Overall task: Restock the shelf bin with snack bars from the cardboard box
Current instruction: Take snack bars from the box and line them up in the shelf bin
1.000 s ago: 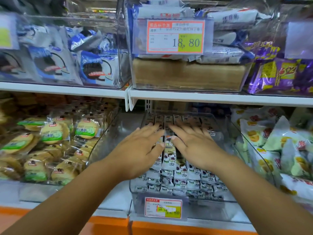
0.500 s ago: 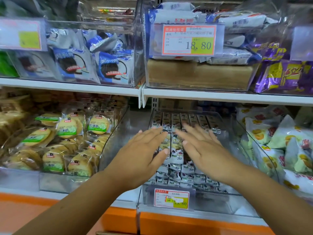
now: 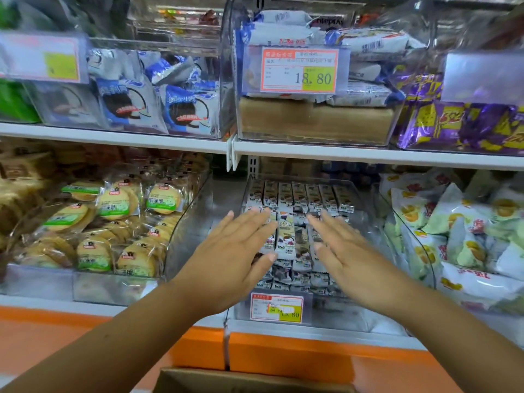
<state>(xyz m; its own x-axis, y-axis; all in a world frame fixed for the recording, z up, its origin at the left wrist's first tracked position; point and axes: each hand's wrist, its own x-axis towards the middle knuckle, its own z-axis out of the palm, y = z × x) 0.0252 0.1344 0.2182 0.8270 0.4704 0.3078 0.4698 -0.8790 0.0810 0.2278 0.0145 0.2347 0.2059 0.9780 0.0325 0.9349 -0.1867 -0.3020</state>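
Two flat hands, left hand (image 3: 235, 259) and right hand (image 3: 351, 259), fingers straight, gripping nothing: we are seemingly levelling white-wrapped snack bars (image 3: 286, 239) nearly filling the clear plastic shelf bin (image 3: 340, 307) at twelve o'clock; brown cardboard box (image 3: 241, 382) at six o'clock, contents unseen.

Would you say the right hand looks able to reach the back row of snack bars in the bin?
Probably yes: the right hand is over the open-topped bin, and nothing stands between its fingers and the back row.
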